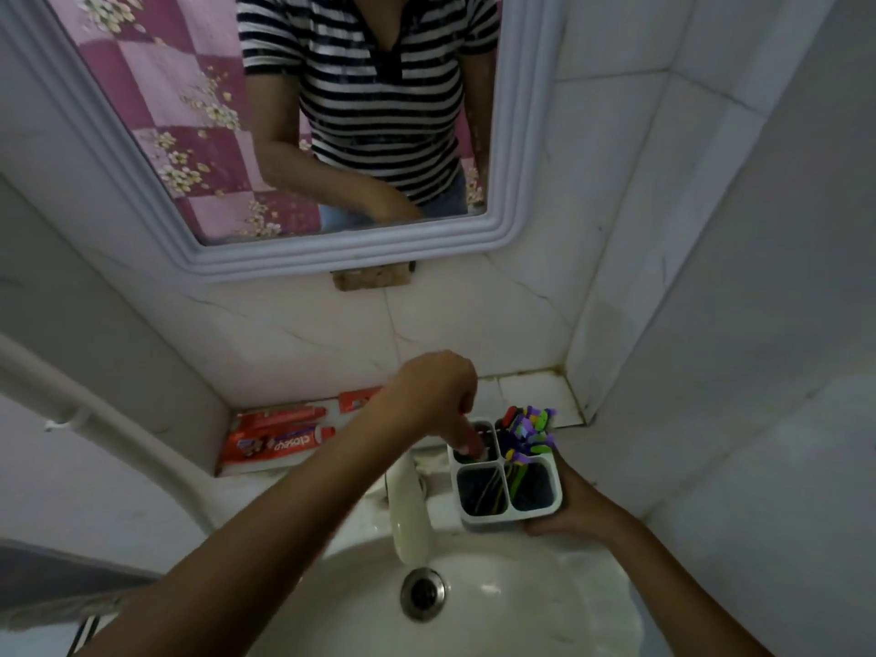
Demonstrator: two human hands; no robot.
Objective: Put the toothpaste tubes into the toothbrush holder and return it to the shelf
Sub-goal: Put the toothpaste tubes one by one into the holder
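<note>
Left hand, frame centre: our fingers pinched into the rear-left cell of the toothbrush holder, contents unclear. Right hand, lower right, clamped round that holder over the sink. Shelf, left: toothpaste tubes, three counted, none visibly loaded. Holder: one, four cells.
</note>
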